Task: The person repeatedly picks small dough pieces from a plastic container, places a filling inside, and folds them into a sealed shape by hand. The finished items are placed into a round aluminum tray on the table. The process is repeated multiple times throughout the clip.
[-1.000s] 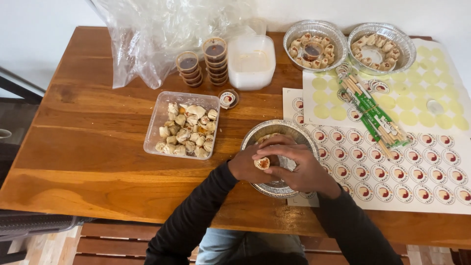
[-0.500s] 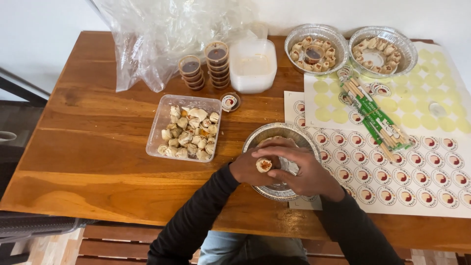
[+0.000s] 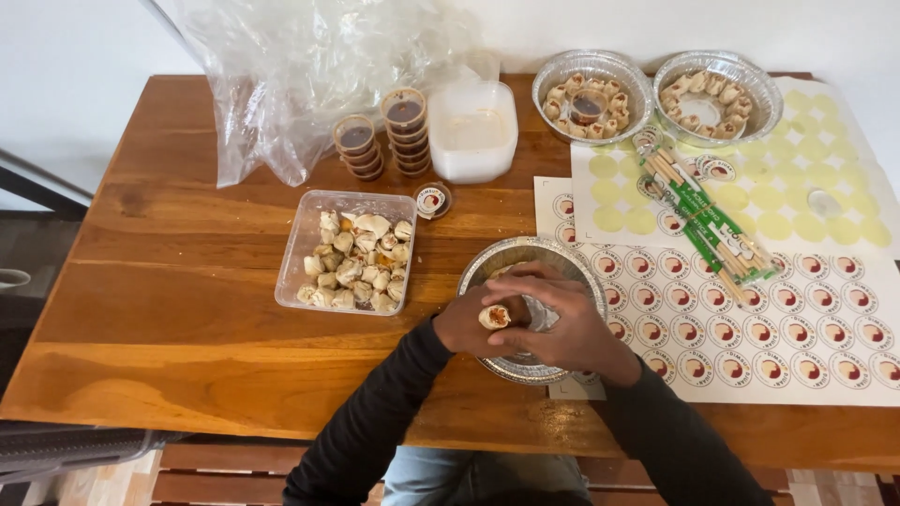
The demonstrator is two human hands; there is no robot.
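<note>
Both my hands meet over a round foil tray [image 3: 494,263] at the table's front middle. My left hand [image 3: 466,323] and my right hand [image 3: 561,323] together pinch one small rolled dumpling [image 3: 494,317] above the tray. My fingers hide most of the tray's inside. To the left stands a clear plastic box [image 3: 302,249] filled with several similar dumplings [image 3: 357,263].
Two filled foil trays [image 3: 560,67] [image 3: 761,86] sit at the back right, one with a sauce cup. Stacked sauce cups [image 3: 405,129], a white tub [image 3: 472,129] and a crumpled plastic bag [image 3: 300,66] stand behind. Sticker sheets [image 3: 806,337] and wrapped chopsticks [image 3: 708,220] cover the right side.
My hands have stayed over the foil tray, turning the dumpling slightly between the fingers. Otherwise the table looks the same.
</note>
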